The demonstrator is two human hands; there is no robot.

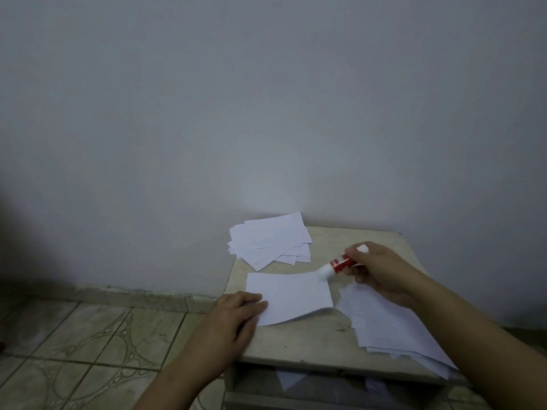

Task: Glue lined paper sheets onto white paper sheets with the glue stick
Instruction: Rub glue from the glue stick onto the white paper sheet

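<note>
On small table (299, 344): centre sheet (291, 297) pressed flat by left hand (236, 313), fingers straight; glue stick (340, 264) grasped by right hand (376, 269), tip at sheet's far corner. Behind sheet, white stack (270, 239); right of it, lined stack (390, 324). Gluing judged under way, many sheets left.

So the surface here is a small, scuffed beige stone-look tabletop (310, 335) pushed up against the wall, with a lower shelf under it that has something pale tucked in, can't tell what. On top, a messy fanned stack of plain white paper sheets (270, 241) sits at the far left corner, hanging over the edge a bit. A single white sheet (291, 295) lies in the middle, its near edge curling up. A loose pile of lined paper sheets (387, 324) sprawls along the right side, overhanging the front edge.
</note>
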